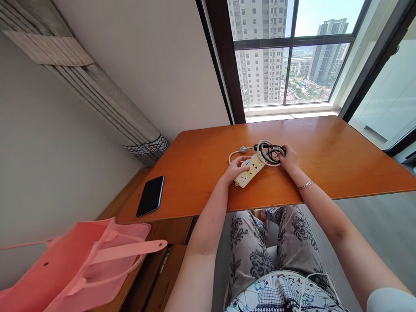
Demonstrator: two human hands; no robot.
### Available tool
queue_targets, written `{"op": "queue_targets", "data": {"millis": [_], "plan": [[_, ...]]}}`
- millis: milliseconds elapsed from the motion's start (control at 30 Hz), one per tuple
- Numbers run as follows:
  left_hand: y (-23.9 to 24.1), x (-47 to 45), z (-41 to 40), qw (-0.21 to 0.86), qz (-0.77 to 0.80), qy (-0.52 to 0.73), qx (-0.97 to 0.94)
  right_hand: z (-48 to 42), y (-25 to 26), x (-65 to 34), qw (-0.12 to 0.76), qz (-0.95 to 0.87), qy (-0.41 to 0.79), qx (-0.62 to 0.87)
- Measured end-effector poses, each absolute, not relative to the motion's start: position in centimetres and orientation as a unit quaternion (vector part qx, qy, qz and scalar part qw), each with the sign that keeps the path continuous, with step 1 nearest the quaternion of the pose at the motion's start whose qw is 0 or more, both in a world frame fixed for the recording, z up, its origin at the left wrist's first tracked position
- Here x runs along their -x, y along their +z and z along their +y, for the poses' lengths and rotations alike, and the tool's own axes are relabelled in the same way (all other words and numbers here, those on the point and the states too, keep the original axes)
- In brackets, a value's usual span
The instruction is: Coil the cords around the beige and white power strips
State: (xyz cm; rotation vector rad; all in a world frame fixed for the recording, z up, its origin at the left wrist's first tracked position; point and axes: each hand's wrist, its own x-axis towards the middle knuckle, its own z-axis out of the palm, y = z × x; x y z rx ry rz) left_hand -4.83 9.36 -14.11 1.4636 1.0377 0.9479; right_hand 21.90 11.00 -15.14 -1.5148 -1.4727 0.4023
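Observation:
On the wooden table lies a white power strip (248,172), set at a slant with its sockets facing up. My left hand (236,168) grips it from the left side, fingers over its upper face. A bundle of coiled white and black cable (270,153) rests against the strip's far end. Closed around the right side of that coil is my right hand (288,158); its fingertips are partly hidden behind the loops. A grey plug (243,149) on a white cord sticks out to the left of the coil.
A black phone (151,196) lies near the left edge of the table (195,173). Lower left, a pink bag (81,260) sits on a wooden cabinet (169,264). Beyond the table is a window (286,56), and a curtain (107,95) hangs on the left.

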Motion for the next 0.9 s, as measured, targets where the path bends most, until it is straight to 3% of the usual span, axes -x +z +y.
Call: {"op": "queue_targets", "data": {"millis": [133,333,467,667,900], "plan": [[-14.1,4.9,9.4,0.519,0.434,0.397,-0.621,10.9,-14.9,-22.1,0.487,-0.587,0.183,0.62],[-14.6,5.0,9.7,0.507,0.455,0.43,-0.592,10.7,-14.7,-22.0,0.556,-0.552,0.386,0.487],[-15.0,5.1,10.0,0.485,0.477,0.434,-0.591,10.5,-14.6,-21.8,0.553,-0.551,0.432,0.452],[-15.1,5.2,9.9,0.493,0.46,0.431,-0.6,10.8,-14.8,-21.6,0.551,-0.541,0.402,0.492],[-14.5,4.8,9.4,0.491,0.438,0.425,-0.621,10.9,-15.0,-22.1,0.501,-0.593,0.186,0.602]]}}
